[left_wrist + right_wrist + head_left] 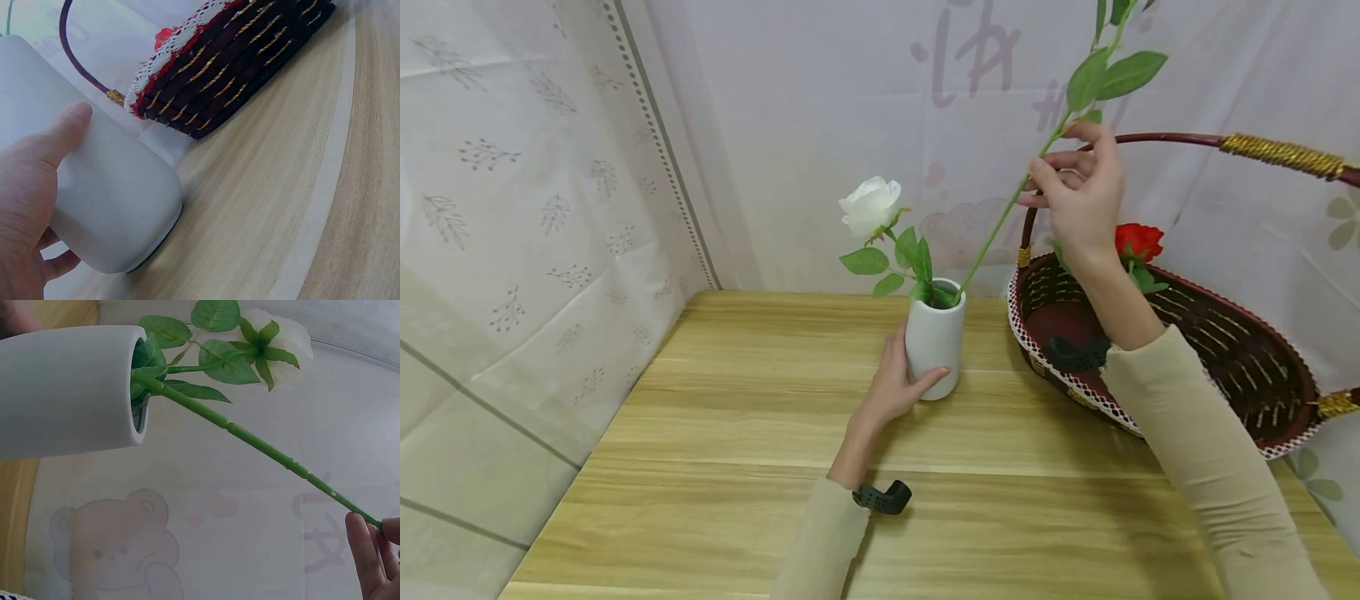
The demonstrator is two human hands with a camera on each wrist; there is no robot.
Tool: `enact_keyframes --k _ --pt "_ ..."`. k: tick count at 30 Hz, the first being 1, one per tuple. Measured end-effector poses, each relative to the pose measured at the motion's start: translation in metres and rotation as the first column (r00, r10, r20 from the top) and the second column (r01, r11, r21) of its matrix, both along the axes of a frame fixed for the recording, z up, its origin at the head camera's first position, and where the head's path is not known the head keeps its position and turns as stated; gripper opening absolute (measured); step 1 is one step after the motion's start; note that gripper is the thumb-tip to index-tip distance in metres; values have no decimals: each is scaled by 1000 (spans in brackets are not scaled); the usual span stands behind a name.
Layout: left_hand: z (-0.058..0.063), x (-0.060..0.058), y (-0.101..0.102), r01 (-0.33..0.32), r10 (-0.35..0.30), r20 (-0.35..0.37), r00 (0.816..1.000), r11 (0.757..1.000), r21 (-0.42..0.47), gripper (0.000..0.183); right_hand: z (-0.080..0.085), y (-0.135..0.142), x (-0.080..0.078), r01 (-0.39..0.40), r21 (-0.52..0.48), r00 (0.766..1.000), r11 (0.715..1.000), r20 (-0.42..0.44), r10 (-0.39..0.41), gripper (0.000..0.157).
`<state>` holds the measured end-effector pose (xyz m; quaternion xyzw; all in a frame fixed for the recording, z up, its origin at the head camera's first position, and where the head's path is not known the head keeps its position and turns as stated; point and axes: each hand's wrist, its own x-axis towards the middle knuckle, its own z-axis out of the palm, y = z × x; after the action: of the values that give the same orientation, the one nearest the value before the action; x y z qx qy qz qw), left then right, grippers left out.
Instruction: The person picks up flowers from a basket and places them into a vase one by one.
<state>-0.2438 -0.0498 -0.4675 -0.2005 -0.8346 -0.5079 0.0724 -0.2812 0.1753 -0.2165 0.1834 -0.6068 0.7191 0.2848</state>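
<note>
My left hand grips a white vase low on its side, thumb across the front. The vase stands upright on the wooden table. A white rose with green leaves leans out of its mouth to the left. My right hand pinches a long green flower stem between thumb and fingers, above and right of the vase. In the right wrist view the lower end of the stem reaches into the vase's mouth. Leaves show on the stem above my hand; its top runs out of the head view.
To the right stands a dark woven basket with white lace trim and a tall arched handle. A red flower shows in it, behind my right forearm. Printed curtains hang behind the wooden table.
</note>
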Motion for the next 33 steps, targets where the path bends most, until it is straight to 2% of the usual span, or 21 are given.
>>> enact_keyframes --k 23,33 --pt "0 -1 0 6 -6 -21 1000 1000 -2 100 -22 -17 -4 -3 139 1000 990 8 2 37" --pt "-1 -1 0 10 -10 -24 1000 1000 17 100 -26 -26 -5 -11 171 999 985 33 5 36"
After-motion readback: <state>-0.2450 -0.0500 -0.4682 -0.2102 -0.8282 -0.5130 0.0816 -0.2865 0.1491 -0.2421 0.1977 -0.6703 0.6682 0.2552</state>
